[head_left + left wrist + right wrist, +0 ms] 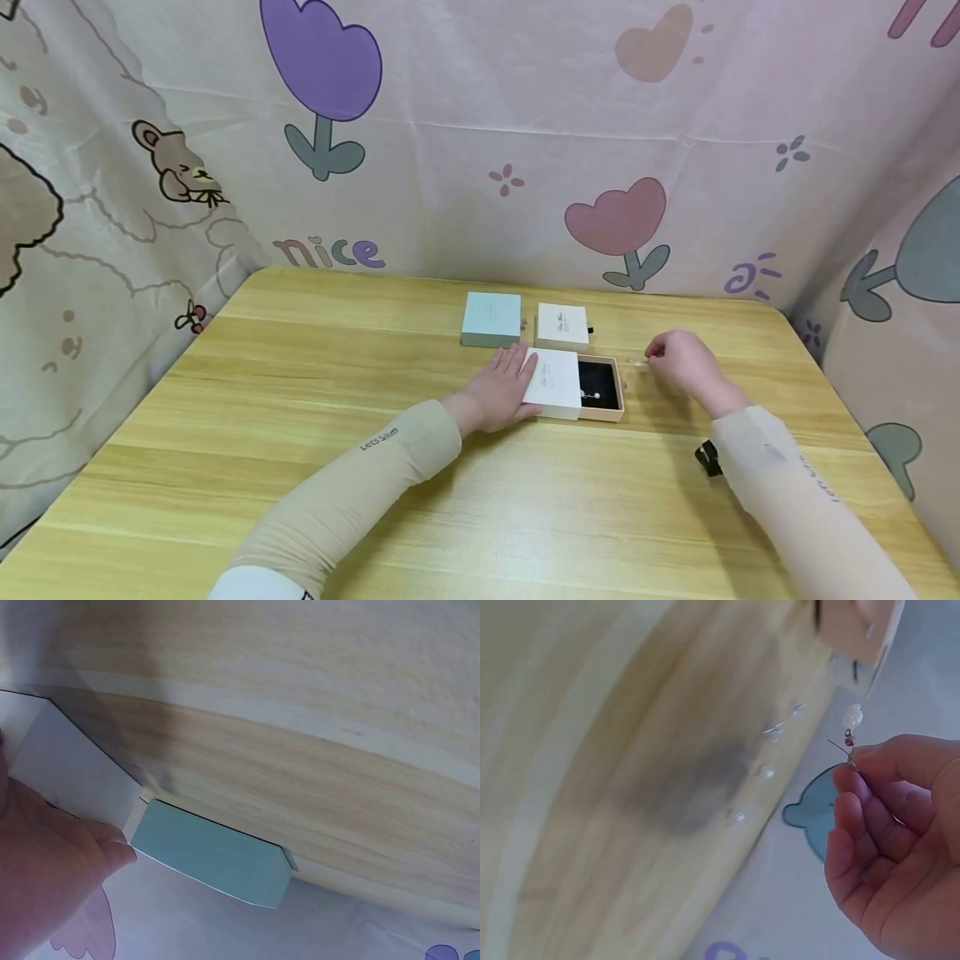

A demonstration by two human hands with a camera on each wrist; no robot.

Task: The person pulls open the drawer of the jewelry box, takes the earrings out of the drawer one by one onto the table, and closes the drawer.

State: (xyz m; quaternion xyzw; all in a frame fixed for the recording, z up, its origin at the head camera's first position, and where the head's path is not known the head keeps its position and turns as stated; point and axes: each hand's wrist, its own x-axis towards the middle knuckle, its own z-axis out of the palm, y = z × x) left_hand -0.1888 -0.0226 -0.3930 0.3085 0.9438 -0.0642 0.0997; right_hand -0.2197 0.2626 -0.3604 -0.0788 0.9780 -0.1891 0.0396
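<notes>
My left hand [498, 392] rests against the left end of a white box sleeve [555, 383], fingers extended and spread, thumb along its front. From the right end of the sleeve a tan drawer [620, 392] is partly slid out. On its black lining lies jewelry with small pearls [597, 396]. Right of the box, my right hand [686, 362] is raised over the table. Its thumb and index finger pinch an earring [850, 739] with a white pearl-like bead and a thin wire, seen in the right wrist view.
A light-blue box [491, 317] and a second white box [562, 323] stand behind the opened one. Several small clear pieces [766, 771] lie on the table below the right hand. A black object [708, 458] sits beside the right sleeve. A patterned cloth [465, 208] hangs behind the table.
</notes>
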